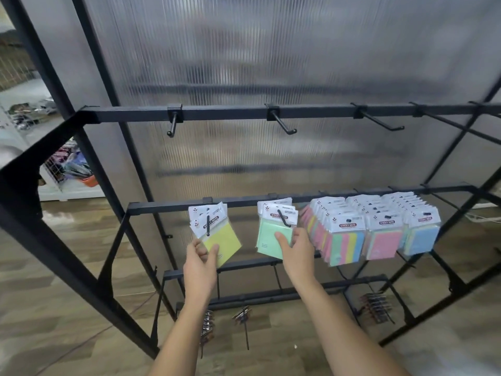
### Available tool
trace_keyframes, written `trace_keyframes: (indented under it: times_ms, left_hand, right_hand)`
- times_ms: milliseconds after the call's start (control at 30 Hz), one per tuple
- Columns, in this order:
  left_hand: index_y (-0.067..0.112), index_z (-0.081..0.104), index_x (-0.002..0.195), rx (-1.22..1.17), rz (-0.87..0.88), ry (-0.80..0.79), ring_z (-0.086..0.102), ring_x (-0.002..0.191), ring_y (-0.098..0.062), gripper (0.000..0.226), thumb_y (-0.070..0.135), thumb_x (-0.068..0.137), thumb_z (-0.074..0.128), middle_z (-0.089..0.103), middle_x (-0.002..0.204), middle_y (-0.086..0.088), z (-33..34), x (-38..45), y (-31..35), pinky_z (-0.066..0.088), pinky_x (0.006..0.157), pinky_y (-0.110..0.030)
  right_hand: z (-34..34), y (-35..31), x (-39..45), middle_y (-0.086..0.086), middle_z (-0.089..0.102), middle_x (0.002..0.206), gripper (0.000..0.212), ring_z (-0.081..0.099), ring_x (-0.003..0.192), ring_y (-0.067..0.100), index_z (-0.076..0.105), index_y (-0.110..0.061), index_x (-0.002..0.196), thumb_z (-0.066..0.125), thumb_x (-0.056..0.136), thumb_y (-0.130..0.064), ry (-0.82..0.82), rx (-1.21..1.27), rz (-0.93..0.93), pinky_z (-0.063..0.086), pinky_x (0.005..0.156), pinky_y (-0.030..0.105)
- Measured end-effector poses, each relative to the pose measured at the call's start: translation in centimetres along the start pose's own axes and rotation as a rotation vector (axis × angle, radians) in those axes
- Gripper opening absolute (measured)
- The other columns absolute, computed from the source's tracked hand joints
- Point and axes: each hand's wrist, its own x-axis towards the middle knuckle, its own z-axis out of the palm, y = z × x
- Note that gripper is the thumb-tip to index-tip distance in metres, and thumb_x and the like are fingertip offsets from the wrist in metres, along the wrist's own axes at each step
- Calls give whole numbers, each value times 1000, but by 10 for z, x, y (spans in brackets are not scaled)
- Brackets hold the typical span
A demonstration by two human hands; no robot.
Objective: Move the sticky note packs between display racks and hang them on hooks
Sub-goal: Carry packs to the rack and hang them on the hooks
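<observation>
Two bare arms are reaching up from the bottom edge toward a black rack [89,115] that is filling most of the view, backed by a ribbed translucent panel [271,50]. Its upper bar [222,113] is carrying bare hooks [282,122] with open room beneath them, down to the middle bar [168,207] where the packs are hanging. Wood floor [54,267] is showing to the left and below, and lower bars are holding a few small dark items [376,308] too blurred to tell. At the right of the middle bar, three full rows of packs [379,234] are hanging close together, the nearest fronts showing striped, pink and blue pads under white "STICKY NOTE" header cards. The right hand [295,251] is holding the green pack [273,234] on the second hook, thumb lying on its front and fingers curling round its right edge, just beside the striped row. The left hand [202,260] is pinching the lower corner of the yellow pack [222,240] between thumb and fingers; this pack is hanging tilted on the leftmost hook with a few others behind it. Both wrists are lying straight, palms turning inward toward each other, the two hands standing apart with the gap between the two hooks between them.
</observation>
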Motion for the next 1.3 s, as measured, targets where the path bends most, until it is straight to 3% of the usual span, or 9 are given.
trace_keyframes:
  times_ms: [167,367,500,633,867,933,1033,1167,1300]
  left_hand:
    - [9,53,75,5,55,-26,49,59,-9,25,22,94,63,52,62,5,-17,-19,1,35,54,-17]
    - [10,60,91,-121,122,-60,56,65,0,9,18,95,62,58,71,6,-35,-52,-5,42,62,-10]
    - [14,61,96,-194,167,-99,56,71,-6,11,23,92,65,60,77,3,-33,-66,1,44,67,-15]
    - [18,63,99,-176,168,-224,61,77,-12,14,25,89,70,69,86,3,-6,-76,5,50,73,-29]
    - [22,64,90,-146,232,-530,47,62,-5,11,24,86,74,62,67,10,103,-119,34,42,63,-30]
    - [23,64,90,-131,258,-643,48,64,-11,15,32,84,74,62,69,-1,147,-138,43,44,64,-36]
    - [20,63,89,-92,322,-790,43,57,-8,21,37,83,74,54,60,9,217,-175,59,39,59,-27]
    - [31,64,89,-50,337,-992,61,75,-31,14,37,84,75,67,80,-9,308,-235,79,52,71,-45]
    - [26,64,86,-24,368,-1127,61,71,-29,16,36,83,76,67,77,-9,388,-298,101,51,67,-43]
  right_hand:
    - [-8,7,-21,1,68,86,22,65,84,21,56,-17,93,72,90,-32,59,68,1,56,74,44]
    - [-18,6,-51,-4,69,87,20,66,82,15,57,-13,97,71,91,-27,77,120,-42,55,69,36]
    - [-30,4,-62,-9,68,84,18,62,74,5,56,-17,96,71,91,-26,122,87,-79,45,55,14]
    - [-52,16,-66,-12,66,83,16,62,73,-2,54,-22,98,69,93,-27,156,82,-60,50,60,21]
    - [-158,80,-66,-11,51,67,14,46,59,5,55,-19,94,59,99,-30,397,-22,94,34,52,17]
    - [-199,105,-69,-12,61,80,9,55,69,5,57,-20,101,60,98,-29,488,2,164,36,56,17]
    - [-265,146,-75,-4,65,92,16,60,80,14,56,-16,105,57,100,-31,606,-13,281,43,61,26]
    - [-353,196,-88,-7,56,80,19,53,71,12,52,-13,100,56,100,-31,742,-26,442,36,53,16]
    - [-434,238,-98,-5,58,81,20,57,77,20,51,-11,95,58,99,-29,863,42,561,36,53,16]
